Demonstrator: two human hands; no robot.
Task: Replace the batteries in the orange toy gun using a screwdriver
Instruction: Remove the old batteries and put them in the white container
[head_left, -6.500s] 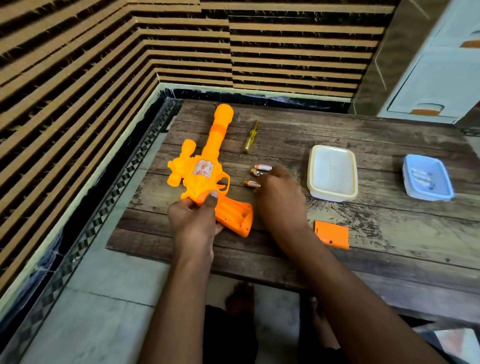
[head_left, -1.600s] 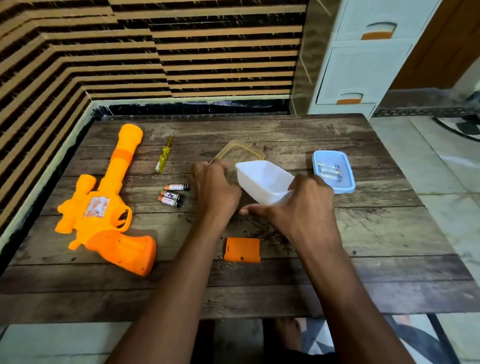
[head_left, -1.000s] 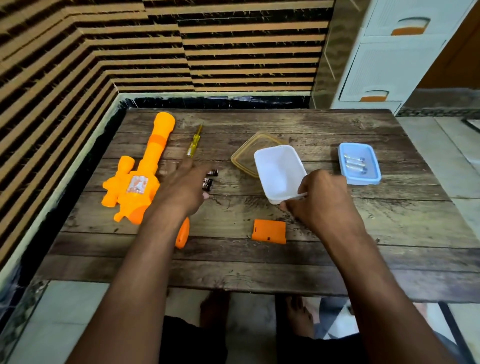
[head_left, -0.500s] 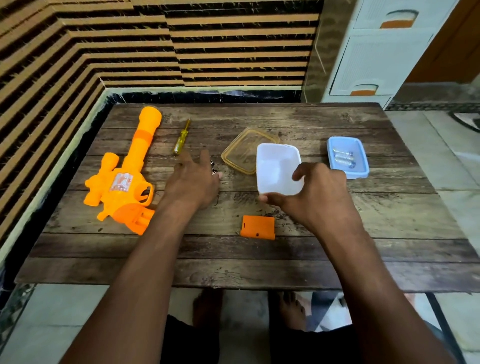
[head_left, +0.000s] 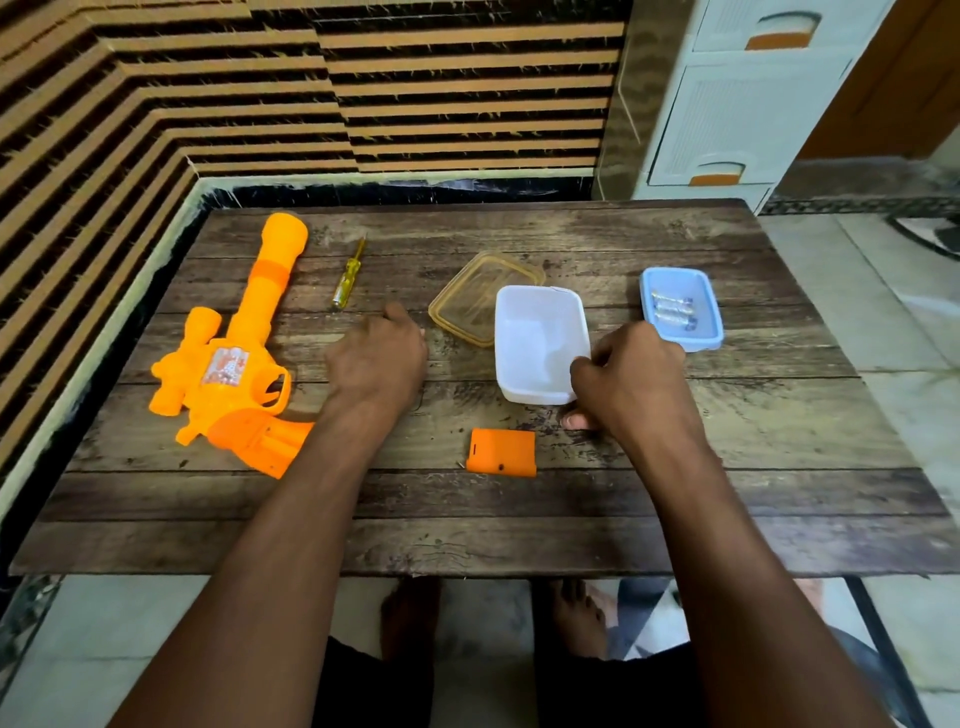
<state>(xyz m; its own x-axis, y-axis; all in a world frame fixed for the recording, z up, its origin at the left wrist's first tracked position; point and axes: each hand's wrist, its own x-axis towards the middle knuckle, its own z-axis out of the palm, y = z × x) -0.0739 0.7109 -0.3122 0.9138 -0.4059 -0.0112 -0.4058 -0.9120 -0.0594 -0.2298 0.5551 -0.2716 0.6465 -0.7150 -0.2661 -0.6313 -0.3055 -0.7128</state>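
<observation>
The orange toy gun (head_left: 228, 358) lies at the table's left, its grip compartment open. Its orange battery cover (head_left: 501, 451) lies loose near the front middle. A yellow-handled screwdriver (head_left: 348, 275) lies beside the barrel. My left hand (head_left: 376, 358) is knuckles-up to the right of the gun, its fingers curled down over the used batteries, which are hidden beneath it. My right hand (head_left: 631, 379) grips the near right corner of the white container (head_left: 537, 338), which stands on the table with nothing inside. A blue tray (head_left: 709, 332) at the right holds fresh batteries (head_left: 672, 307).
The container's clear yellowish lid (head_left: 475, 296) lies just behind and left of it. The wooden table (head_left: 519, 519) stands against a striped wall on the left and back. A white drawer cabinet (head_left: 737, 114) stands behind the right corner. My bare feet show below the front edge.
My left hand has closed over the used batteries, which no longer show. My right hand has set the white container flat on the table and keeps hold of its corner.
</observation>
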